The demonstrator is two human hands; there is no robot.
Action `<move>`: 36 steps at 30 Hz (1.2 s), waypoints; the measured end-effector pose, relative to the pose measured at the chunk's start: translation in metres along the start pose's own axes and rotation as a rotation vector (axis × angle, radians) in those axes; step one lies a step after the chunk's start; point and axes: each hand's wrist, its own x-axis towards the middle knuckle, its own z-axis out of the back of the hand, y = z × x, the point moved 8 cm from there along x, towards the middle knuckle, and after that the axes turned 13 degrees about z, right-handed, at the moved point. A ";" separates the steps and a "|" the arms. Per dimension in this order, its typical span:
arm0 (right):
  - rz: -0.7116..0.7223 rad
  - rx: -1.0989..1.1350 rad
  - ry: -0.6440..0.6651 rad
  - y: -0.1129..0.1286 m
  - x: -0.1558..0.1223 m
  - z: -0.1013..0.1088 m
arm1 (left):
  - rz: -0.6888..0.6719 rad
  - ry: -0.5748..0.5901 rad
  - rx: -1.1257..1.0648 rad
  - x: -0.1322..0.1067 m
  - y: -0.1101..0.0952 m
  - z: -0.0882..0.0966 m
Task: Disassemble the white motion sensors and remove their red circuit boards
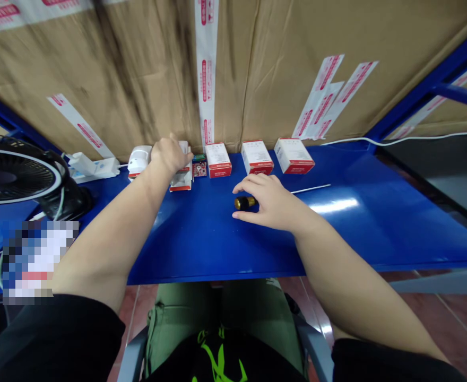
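Observation:
My left hand (170, 155) reaches to the back of the blue table (337, 223) and closes around a white and red small box (181, 180). Just left of it lies a white rounded device (139, 159). A small green circuit board (199, 167) sits right of the hand. My right hand (268, 200) rests on the table with curled fingers over a black and gold battery (244, 202), whose gold end shows at the left. Three white and red boxes (218, 159), (257, 157), (293, 155) stand in a row behind.
A wall of taped cardboard (257, 69) closes the back. A black fan (14, 175) stands at the left with a white power strip (92, 165) beside it. A thin white stick (311, 188) lies right of my right hand. A white cable (416, 139) runs along the right.

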 end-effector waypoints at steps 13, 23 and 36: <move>-0.123 -0.004 -0.243 -0.026 0.020 0.015 | -0.219 -0.355 -0.387 -0.097 0.037 0.021; -0.434 -0.245 0.017 -0.037 0.118 -0.013 | -0.479 -0.160 -0.320 -0.124 0.017 -0.031; -0.431 -0.219 -0.226 -0.042 0.084 0.015 | -0.603 -0.232 -0.636 -0.117 0.042 -0.014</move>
